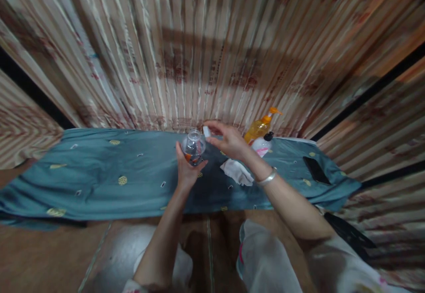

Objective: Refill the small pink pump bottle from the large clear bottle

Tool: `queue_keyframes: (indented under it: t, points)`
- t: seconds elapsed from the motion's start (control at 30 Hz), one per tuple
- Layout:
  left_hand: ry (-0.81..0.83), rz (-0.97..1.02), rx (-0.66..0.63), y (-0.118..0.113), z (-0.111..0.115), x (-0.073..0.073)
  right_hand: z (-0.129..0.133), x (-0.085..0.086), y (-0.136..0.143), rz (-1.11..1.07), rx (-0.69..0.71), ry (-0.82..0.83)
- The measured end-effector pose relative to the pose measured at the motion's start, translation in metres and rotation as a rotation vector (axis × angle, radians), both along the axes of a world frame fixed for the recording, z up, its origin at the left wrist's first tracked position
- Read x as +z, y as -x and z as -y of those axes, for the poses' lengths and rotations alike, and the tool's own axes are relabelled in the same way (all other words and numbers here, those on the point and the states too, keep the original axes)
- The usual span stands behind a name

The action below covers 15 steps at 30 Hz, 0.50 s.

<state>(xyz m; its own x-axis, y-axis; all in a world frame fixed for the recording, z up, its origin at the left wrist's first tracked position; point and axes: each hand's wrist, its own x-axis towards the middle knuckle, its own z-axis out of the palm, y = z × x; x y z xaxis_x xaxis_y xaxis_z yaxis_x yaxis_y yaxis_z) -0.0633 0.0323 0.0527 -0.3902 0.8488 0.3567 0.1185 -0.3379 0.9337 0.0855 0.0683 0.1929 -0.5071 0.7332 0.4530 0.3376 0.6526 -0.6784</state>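
Note:
My left hand (pixel 188 169) is wrapped round a clear, rounded bottle (pixel 195 146) with an uncovered mouth and something orange low on its side. Just right of the bottle's mouth, my right hand (pixel 229 139) pinches a small white cap (pixel 206 132) between thumb and fingers, apart from the bottle. A crumpled white cloth (pixel 237 171) lies on the table below my right hand. Behind my right wrist stand a yellow pump bottle (pixel 258 129) and a white bottle with a black top (pixel 262 144).
A blue-green patterned cloth (pixel 99 169) covers the table. A black phone (pixel 316 170) lies at its right end. Pleated curtains (pixel 199 54) hang behind, with dark poles at both sides. My knees are below the front edge.

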Motion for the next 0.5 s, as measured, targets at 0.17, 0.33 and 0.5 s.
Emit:
queue_keyframes:
  t: [0.17,0.33,0.5]
  points:
    - [0.052,0.065,-0.023,-0.001,-0.005,0.005,-0.006,0.042,0.024,0.587,0.103,-0.251]
    - [0.052,0.081,-0.020,-0.001,-0.007,0.003,-0.013,0.054,0.038,0.790,0.156,-0.295]
    - [0.031,0.067,-0.028,0.004,-0.009,-0.006,-0.015,0.060,0.042,0.916,0.197,-0.326]
